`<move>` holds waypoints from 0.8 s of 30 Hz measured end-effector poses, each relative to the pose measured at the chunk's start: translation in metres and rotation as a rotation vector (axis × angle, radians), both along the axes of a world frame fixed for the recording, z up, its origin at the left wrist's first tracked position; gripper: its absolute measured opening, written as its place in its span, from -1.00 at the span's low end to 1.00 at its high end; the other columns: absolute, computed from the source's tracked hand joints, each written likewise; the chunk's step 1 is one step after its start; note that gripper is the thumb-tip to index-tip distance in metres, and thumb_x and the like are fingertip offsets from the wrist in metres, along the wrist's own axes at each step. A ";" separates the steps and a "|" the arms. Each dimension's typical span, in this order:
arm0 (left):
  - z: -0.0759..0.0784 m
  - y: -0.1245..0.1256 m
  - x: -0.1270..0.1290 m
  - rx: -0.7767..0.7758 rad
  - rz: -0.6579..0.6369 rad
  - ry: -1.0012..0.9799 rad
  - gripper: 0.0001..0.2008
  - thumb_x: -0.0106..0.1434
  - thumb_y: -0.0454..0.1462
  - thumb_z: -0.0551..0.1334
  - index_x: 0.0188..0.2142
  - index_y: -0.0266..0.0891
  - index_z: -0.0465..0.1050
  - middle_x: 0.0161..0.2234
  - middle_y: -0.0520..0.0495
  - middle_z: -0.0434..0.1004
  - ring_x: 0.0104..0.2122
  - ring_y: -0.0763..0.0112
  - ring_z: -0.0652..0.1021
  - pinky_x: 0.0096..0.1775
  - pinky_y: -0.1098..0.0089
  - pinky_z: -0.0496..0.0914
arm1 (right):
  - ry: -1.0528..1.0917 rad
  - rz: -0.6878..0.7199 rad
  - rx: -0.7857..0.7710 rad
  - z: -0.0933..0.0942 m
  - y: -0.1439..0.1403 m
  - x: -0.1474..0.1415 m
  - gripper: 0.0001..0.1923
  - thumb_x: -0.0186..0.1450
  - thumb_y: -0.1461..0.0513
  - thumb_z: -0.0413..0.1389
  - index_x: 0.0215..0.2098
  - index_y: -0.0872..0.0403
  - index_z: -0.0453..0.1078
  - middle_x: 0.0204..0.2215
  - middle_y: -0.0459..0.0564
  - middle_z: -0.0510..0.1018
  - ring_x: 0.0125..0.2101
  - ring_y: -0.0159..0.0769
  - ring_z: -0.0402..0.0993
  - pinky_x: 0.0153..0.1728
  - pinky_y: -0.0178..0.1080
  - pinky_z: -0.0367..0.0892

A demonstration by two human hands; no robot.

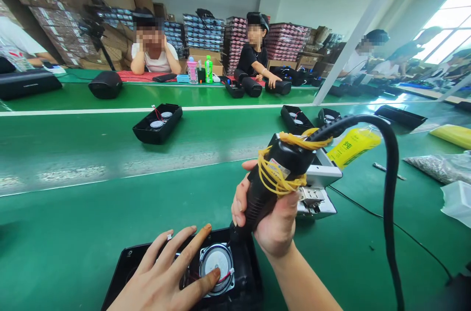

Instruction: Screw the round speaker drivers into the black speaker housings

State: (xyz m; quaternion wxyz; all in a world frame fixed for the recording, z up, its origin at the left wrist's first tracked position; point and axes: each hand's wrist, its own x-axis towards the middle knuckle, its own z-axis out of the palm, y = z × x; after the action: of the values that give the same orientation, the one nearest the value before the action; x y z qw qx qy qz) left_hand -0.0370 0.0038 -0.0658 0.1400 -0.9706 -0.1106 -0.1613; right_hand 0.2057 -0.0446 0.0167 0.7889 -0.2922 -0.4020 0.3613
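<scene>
My right hand (275,235) is wrapped round a black corded electric screwdriver (259,198), which has yellow rubber bands wound about its upper end. The tool points down at the far edge of a black speaker housing (250,272); its tip is hidden. My left hand (165,272) lies across this housing with its fingers spread, covering much of the left part. Its thumb touches the round speaker driver (213,262), near a red wire with a white connector.
Behind the screwdriver stands a metal-fronted screw feeder (324,173), beside a yellow bottle (355,148). A bag of screws (436,171) and a clear plastic box (458,200) lie right. Another open housing (158,127) rests on the green belt. Two people sit opposite.
</scene>
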 end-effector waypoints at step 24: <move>0.000 0.014 0.011 0.063 -0.160 -0.133 -0.52 0.45 -0.25 0.18 0.26 0.36 0.47 0.14 -0.03 0.58 0.19 0.11 0.45 0.44 0.02 -0.14 | -0.047 0.211 -0.044 -0.025 -0.005 -0.018 -0.23 0.21 -0.41 0.25 -0.03 0.04 0.49 -0.63 -0.13 0.37 -0.72 -0.40 0.12 -0.73 -0.34 0.03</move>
State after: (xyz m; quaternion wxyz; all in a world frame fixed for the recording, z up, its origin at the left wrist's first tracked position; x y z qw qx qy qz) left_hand -0.0265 0.0174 -0.0656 0.1494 -0.9587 -0.0365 -0.2395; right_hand 0.1881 -0.0492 -0.0082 0.7300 -0.2739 -0.4411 0.4443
